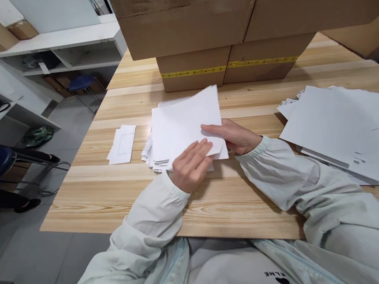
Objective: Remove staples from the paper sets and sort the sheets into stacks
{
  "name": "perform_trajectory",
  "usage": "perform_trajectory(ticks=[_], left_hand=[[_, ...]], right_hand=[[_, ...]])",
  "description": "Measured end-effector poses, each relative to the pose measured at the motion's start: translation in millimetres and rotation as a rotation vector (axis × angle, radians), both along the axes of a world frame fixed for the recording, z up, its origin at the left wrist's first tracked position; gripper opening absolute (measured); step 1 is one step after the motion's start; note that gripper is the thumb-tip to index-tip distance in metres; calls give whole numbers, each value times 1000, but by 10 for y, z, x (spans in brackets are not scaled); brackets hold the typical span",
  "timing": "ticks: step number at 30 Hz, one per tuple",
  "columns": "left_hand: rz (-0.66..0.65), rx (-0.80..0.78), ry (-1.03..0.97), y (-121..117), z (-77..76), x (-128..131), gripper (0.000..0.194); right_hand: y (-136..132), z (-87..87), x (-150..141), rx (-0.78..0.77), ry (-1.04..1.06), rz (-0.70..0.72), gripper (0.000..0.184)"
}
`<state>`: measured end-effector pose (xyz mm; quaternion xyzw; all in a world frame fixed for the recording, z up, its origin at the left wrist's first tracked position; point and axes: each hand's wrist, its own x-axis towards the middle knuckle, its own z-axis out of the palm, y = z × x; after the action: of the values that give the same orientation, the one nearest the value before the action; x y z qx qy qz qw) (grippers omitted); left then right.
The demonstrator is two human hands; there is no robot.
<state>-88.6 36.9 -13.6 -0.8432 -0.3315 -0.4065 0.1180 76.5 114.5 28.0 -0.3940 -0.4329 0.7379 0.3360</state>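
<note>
A white paper sheet point(182, 126) lies over a pile of papers point(147, 154), its right edge lifted off the pile. My right hand point(239, 136) grips that edge, thumb on top and the other fingers underneath. Across the lower right corner of the sheet lies my left hand point(192, 166), its fingers stretched out and close together, touching the paper. The left thumb is hidden. Left of the pile are a few small white slips point(122, 144), the top one marked with a faint printed rectangle.
Large white sheets with cut-outs point(344, 126) form a stack on the right of the wooden table point(87, 192). Cardboard boxes point(191, 25) stand stacked along its back. Beyond the left table edge are blue stools point(82, 83), white shelves point(81, 35) and another person's legs point(4, 196).
</note>
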Motion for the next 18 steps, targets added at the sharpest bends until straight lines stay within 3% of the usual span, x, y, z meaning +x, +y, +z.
perform_trajectory(ticks=[2,4,6,8,10,13,15,18], left_hand=[[-95,15,-23,-70,25,34,22],[-131,-15,-192,-98,82,11,27],[-95,-95,-526,-76,168,-47,39],[-82,-306,-910,-18,263,-96,47],[-177,-711,-1191,44,330,-94,56],[-421,-1306,-1362,76,307,30,75],[-490,-1436,-1427,40,204,152,76],[-429,-1433,-1412,-48,4,278,61]], right_hand=[[4,36,38,22,14,-56,37],[-33,120,153,103,37,-153,38],[-142,203,340,209,36,-237,39],[-324,220,549,261,5,-276,36],[-537,129,717,231,-43,-274,32],[-782,-167,840,233,-179,-258,32],[-853,-373,862,357,-361,-256,35],[-872,-561,871,571,-620,-276,37]])
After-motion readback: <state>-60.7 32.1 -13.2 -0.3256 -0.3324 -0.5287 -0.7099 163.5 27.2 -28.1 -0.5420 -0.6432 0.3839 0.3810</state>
